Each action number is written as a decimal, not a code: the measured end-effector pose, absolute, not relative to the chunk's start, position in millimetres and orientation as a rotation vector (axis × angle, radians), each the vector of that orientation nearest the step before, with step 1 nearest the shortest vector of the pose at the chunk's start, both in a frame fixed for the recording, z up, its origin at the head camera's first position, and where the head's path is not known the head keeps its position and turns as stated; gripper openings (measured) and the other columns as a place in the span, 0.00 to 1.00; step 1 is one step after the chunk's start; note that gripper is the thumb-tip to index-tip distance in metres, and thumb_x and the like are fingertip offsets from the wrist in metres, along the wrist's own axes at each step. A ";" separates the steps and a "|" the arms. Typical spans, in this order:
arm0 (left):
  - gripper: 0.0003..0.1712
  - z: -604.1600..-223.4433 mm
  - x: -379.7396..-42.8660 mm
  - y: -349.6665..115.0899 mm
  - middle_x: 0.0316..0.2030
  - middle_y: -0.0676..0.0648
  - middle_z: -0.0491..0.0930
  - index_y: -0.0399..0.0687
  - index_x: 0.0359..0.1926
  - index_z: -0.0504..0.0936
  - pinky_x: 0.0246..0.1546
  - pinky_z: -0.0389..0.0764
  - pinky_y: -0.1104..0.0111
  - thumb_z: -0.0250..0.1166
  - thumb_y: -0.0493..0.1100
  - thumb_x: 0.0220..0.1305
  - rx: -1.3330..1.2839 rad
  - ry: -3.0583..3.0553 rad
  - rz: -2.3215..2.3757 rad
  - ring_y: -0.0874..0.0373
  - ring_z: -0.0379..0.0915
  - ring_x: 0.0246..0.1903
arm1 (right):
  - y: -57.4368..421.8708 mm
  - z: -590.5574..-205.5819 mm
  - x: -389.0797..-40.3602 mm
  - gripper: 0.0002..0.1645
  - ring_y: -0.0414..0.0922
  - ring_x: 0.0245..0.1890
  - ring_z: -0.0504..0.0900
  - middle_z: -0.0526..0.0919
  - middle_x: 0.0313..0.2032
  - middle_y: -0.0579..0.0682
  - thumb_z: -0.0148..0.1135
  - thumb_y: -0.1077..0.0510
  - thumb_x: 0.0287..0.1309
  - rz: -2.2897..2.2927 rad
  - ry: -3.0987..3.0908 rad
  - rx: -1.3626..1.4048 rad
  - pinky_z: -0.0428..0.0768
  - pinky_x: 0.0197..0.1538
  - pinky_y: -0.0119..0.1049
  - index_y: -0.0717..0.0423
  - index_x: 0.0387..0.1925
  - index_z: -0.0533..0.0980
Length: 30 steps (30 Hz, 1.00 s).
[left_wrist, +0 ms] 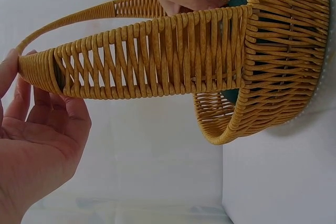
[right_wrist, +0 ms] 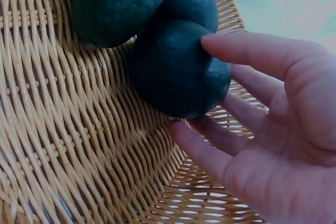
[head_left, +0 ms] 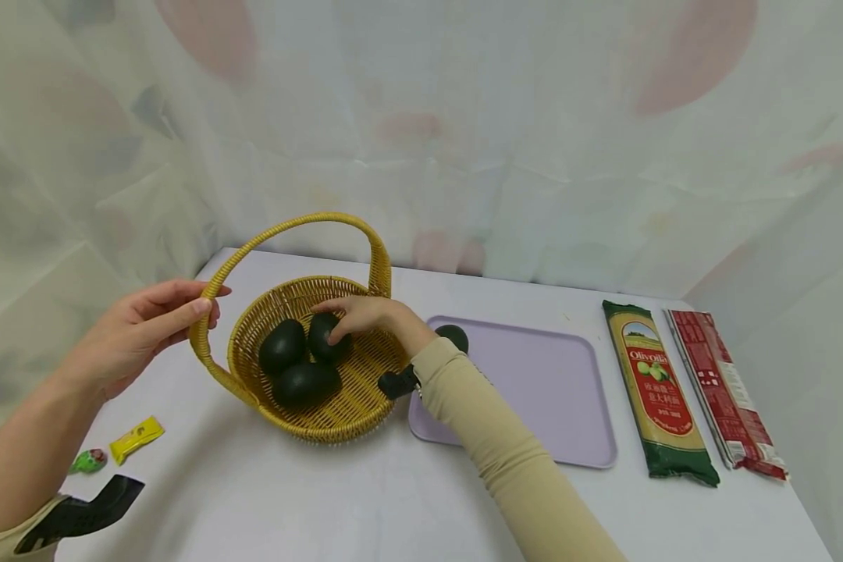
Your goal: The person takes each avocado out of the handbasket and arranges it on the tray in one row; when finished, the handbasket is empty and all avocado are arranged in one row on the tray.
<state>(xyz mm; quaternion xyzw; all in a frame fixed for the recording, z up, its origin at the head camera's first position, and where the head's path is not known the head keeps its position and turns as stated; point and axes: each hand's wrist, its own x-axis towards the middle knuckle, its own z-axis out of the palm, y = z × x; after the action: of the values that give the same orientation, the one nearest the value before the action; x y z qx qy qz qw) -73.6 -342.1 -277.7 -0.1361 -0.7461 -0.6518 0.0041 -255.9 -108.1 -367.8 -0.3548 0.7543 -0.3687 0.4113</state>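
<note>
A yellow wicker basket (head_left: 326, 431) stands on the table with three dark green avocados inside. My left hand (head_left: 151, 320) pinches one side of its tall arched handle (left_wrist: 152, 56) between thumb and fingers. Inside the basket, my right hand (head_left: 361, 314) is at the rear right avocado (right_wrist: 176, 72). The right wrist view shows the thumb on this avocado's surface and the fingers curving around its other side. The other two are the left avocado (head_left: 283, 347) and the front avocado (head_left: 307, 385), lying close against it.
Right of the basket lies a lilac tray (head_left: 555, 390) with another avocado (head_left: 453, 336) at its back left, partly behind my right sleeve. Further right are a green-and-gold pasta packet (head_left: 663, 390) and a red packet (head_left: 727, 390). A yellow wrapped candy (head_left: 136, 439) and green lollipop-like sweet (head_left: 89, 460) lie front left.
</note>
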 end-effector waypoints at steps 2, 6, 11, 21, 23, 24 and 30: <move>0.13 -277.6 -73.4 -342.3 0.45 0.48 0.80 0.37 0.47 0.79 0.45 0.78 0.75 0.49 0.28 0.72 -0.429 -2.337 -2.043 0.59 0.74 0.41 | -106.6 -367.8 -256.7 0.47 0.48 0.67 0.64 0.57 0.72 0.55 0.67 0.62 0.57 -0.907 1.901 -0.873 0.73 0.58 0.37 0.51 0.74 0.56; 0.13 -277.4 -73.2 -342.9 0.44 0.48 0.80 0.36 0.48 0.79 0.45 0.78 0.76 0.49 0.27 0.72 -0.440 -2.329 -2.049 0.59 0.75 0.42 | -103.4 -366.7 -257.0 0.52 0.48 0.67 0.64 0.55 0.72 0.57 0.73 0.59 0.52 -0.870 1.887 -0.775 0.74 0.59 0.40 0.56 0.74 0.54; 0.13 -277.2 -73.1 -343.2 0.44 0.48 0.80 0.35 0.48 0.79 0.45 0.78 0.75 0.49 0.27 0.72 -0.437 -2.333 -2.048 0.59 0.74 0.43 | -101.3 -367.4 -256.7 0.51 0.44 0.58 0.73 0.66 0.64 0.54 0.76 0.56 0.49 -0.794 1.860 -0.745 0.76 0.57 0.38 0.61 0.70 0.60; 0.13 -277.3 -72.7 -343.5 0.45 0.49 0.80 0.36 0.48 0.79 0.45 0.77 0.76 0.49 0.28 0.72 -0.424 -2.346 -2.043 0.59 0.74 0.41 | -96.9 -370.8 -255.6 0.43 0.41 0.51 0.73 0.66 0.53 0.52 0.78 0.55 0.46 -0.728 1.824 -0.773 0.74 0.58 0.38 0.57 0.58 0.62; 0.13 -277.1 -72.6 -343.7 0.45 0.49 0.80 0.36 0.48 0.79 0.45 0.78 0.76 0.49 0.28 0.72 -0.424 -2.344 -2.045 0.59 0.74 0.41 | -96.3 -370.3 -256.4 0.46 0.40 0.53 0.73 0.66 0.56 0.51 0.78 0.55 0.47 -0.708 1.810 -0.793 0.74 0.58 0.35 0.55 0.63 0.62; 0.13 -277.0 -72.6 -343.7 0.45 0.49 0.80 0.36 0.48 0.79 0.45 0.78 0.76 0.49 0.27 0.72 -0.426 -2.343 -2.045 0.59 0.74 0.42 | -95.9 -370.0 -256.8 0.47 0.39 0.54 0.73 0.66 0.57 0.50 0.77 0.55 0.47 -0.699 1.798 -0.806 0.74 0.57 0.33 0.54 0.65 0.62; 0.13 -276.5 -72.4 -344.1 0.44 0.48 0.80 0.36 0.48 0.78 0.46 0.77 0.76 0.49 0.27 0.72 -0.447 -2.342 -2.039 0.59 0.74 0.43 | -94.2 -372.4 -259.8 0.44 0.39 0.55 0.72 0.67 0.60 0.48 0.73 0.62 0.51 -0.725 1.699 -0.869 0.75 0.55 0.29 0.53 0.69 0.64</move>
<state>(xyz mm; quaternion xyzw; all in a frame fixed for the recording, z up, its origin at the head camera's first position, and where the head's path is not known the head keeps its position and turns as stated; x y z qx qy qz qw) -72.4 -344.1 -276.5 -0.1424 -0.7464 -0.6501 0.0023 -259.8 -94.2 -372.4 -0.3628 0.7094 -0.3027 0.5229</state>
